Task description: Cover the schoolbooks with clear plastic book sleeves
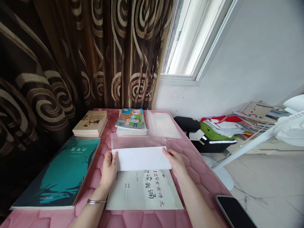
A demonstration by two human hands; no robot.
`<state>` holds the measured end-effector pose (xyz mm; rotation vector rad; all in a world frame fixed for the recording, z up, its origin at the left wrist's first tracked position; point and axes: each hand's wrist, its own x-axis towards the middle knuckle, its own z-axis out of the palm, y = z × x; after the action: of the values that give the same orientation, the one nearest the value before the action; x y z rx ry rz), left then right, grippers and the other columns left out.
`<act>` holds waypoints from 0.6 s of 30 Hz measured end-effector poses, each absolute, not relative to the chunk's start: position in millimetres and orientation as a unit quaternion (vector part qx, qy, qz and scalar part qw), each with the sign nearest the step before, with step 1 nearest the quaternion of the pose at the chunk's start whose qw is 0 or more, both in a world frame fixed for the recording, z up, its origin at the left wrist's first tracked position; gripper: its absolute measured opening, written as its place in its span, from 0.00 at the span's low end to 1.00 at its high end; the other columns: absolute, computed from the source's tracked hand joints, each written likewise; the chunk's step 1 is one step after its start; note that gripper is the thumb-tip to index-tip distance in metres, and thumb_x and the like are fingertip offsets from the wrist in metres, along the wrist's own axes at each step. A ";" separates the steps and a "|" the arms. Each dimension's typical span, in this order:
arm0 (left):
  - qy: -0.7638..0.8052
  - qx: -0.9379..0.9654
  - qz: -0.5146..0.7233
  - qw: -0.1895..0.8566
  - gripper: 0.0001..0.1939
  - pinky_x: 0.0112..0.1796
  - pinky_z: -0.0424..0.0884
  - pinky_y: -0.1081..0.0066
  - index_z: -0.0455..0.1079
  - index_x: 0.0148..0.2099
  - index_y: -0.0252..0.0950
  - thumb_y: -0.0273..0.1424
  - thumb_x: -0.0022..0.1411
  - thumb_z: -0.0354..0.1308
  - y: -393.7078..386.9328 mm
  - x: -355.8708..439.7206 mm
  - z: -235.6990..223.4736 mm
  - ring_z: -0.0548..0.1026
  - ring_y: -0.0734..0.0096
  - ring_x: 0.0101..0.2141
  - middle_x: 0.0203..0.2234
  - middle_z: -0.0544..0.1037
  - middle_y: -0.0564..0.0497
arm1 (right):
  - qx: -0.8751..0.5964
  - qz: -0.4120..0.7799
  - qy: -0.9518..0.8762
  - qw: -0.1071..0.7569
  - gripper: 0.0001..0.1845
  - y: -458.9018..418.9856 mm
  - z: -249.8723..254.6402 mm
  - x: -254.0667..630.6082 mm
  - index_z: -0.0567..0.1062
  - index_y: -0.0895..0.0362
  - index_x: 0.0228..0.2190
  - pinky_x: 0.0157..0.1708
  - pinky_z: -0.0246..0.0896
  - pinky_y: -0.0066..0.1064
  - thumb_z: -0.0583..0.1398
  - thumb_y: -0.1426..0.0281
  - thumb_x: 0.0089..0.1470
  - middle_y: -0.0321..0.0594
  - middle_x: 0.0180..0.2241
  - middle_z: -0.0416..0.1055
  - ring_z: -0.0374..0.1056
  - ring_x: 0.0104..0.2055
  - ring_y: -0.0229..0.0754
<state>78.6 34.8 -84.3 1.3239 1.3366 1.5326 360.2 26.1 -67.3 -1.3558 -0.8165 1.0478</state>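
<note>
A pale book (133, 191) with red and black Chinese lettering lies turned sideways on the pink quilted surface in front of me. Across its far part is a blank white folded panel (142, 159); whether it is loose paper or part of the book's cover I cannot tell. My left hand (109, 169) pinches the panel's left end, thumb on top, and my right hand (176, 161) grips the right end likewise. Beyond the panel's far edge spreads a clear plastic book cover (137, 141), reaching both hands. A silver bangle (97, 201) circles my left wrist.
A large teal book (64, 171) lies left, with a stack of tan books (91, 122) behind it. Colourful textbooks (131, 119) and clear plastic sleeves (163, 125) lie at the back. A phone (234, 210) rests at the right edge, near a white fan (251, 142).
</note>
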 end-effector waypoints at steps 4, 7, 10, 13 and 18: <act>0.518 0.510 0.588 0.355 0.20 0.34 0.65 0.70 0.67 0.37 0.37 0.51 0.59 0.54 34.8 78.9 -83.9 0.69 0.68 0.32 0.29 0.73 0.52 | -0.545 0.474 -0.332 0.607 0.20 27.6 -66.9 362.0 0.74 0.56 0.23 0.23 0.58 0.27 0.72 0.56 0.31 0.32 0.21 0.72 0.65 0.23 0.37; 0.521 0.513 0.585 0.351 0.21 0.34 0.65 0.70 0.67 0.37 0.37 0.51 0.59 0.54 34.6 79.2 -82.7 0.69 0.68 0.32 0.29 0.73 0.52 | -0.515 0.497 -0.311 0.625 0.25 28.3 -65.7 363.4 0.77 0.55 0.31 0.27 0.62 0.28 0.74 0.59 0.28 0.34 0.26 0.75 0.68 0.27 0.40; 0.523 0.512 0.584 0.350 0.21 0.34 0.66 0.69 0.67 0.36 0.37 0.51 0.58 0.54 34.8 79.6 -82.3 0.69 0.67 0.32 0.29 0.72 0.52 | -0.499 0.515 -0.308 0.626 0.22 27.4 -64.2 364.3 0.78 0.56 0.27 0.25 0.61 0.29 0.74 0.59 0.29 0.35 0.23 0.74 0.67 0.25 0.40; 0.518 0.509 0.588 0.356 0.21 0.35 0.66 0.69 0.67 0.36 0.37 0.52 0.58 0.54 35.3 79.8 -82.6 0.70 0.67 0.32 0.29 0.73 0.52 | -0.491 0.519 -0.309 0.628 0.20 25.7 -62.9 364.5 0.77 0.56 0.23 0.24 0.60 0.29 0.74 0.58 0.29 0.34 0.21 0.72 0.65 0.23 0.39; 0.518 0.513 0.589 0.348 0.21 0.34 0.66 0.69 0.66 0.35 0.37 0.51 0.58 0.54 35.6 79.8 -83.6 0.69 0.68 0.31 0.28 0.73 0.52 | -0.478 0.535 -0.299 0.629 0.19 25.1 -61.1 365.0 0.75 0.56 0.21 0.23 0.59 0.29 0.74 0.59 0.30 0.34 0.21 0.72 0.66 0.23 0.39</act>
<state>79.8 35.6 -83.6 1.3307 1.3444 1.5270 365.0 25.1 -61.1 -1.0951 -0.6854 1.2258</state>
